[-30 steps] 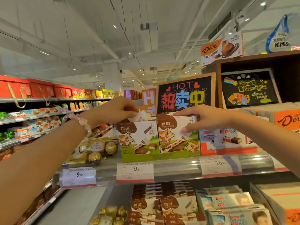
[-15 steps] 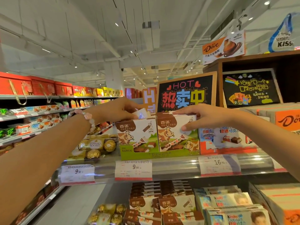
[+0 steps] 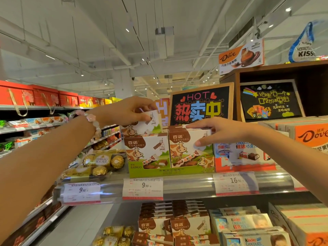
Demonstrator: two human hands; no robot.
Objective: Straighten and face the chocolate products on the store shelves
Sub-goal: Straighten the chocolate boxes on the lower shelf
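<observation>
A metal shelf (image 3: pixel 186 183) runs across the middle of the head view, with three price tags (image 3: pixel 142 188) clipped along its front lip. Standing on it, at the centre, is a green display tray (image 3: pixel 159 172) holding two rows of cow-printed chocolate boxes, and everything else is best placed from that tray. Behind it and to the right stands a black chalkboard sign (image 3: pixel 201 105) with "HOT" written across the top. Touching the tray's right side is a red and white carton of chocolate bars (image 3: pixel 245 155), and further right of that an orange box (image 3: pixel 312 135). Just to the tray's left lie gold packs of foil-wrapped balls (image 3: pixel 101 160). In the tray, the left row's front box (image 3: pixel 147 150) and the right row's front box (image 3: pixel 188 148) both stand upright with their printed faces outward. The right hand (image 3: pixel 218 132) lies over the top of the right row, fingers fairly straight across the box tops and thumb pressed against the front face. The left hand (image 3: pixel 127 110), a bead bracelet (image 3: pixel 92 121) on its wrist, pinches a single box (image 3: pixel 143 123) between fingers and thumb, tilted and raised above the left row.
</observation>
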